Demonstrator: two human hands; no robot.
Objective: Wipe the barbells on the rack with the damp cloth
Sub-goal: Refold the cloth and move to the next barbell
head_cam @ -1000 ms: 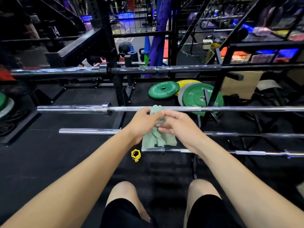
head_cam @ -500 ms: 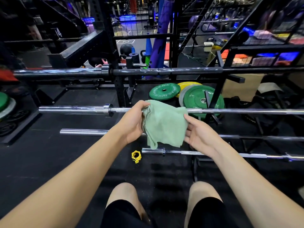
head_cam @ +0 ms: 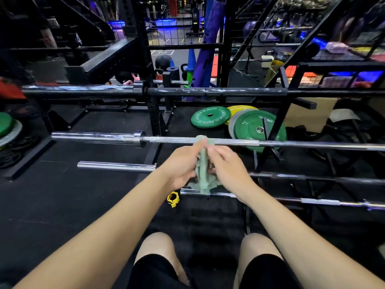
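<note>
A pale green cloth [head_cam: 202, 174] hangs bunched between my two hands, its top edge level with the chrome barbell [head_cam: 235, 141] on the rack's middle tier. My left hand [head_cam: 183, 163] grips the cloth from the left and my right hand [head_cam: 226, 166] grips it from the right, palms close together. A dark barbell [head_cam: 208, 91] lies on the top tier. Two lower chrome barbells [head_cam: 116, 166] [head_cam: 312, 201] run below and partly behind my hands. The cloth's lower end hangs over the lowest bar.
Green, grey and yellow weight plates [head_cam: 258, 127] lie on the black floor behind the rack. A yellow bar collar [head_cam: 173, 198] sits on the floor by the lowest bar. Black rack uprights [head_cam: 155, 113] stand beyond. My knees [head_cam: 158, 245] are at the bottom.
The cloth was spread open between my hands half a second ago; now my hands have come together and it is folded into a narrow bunch.
</note>
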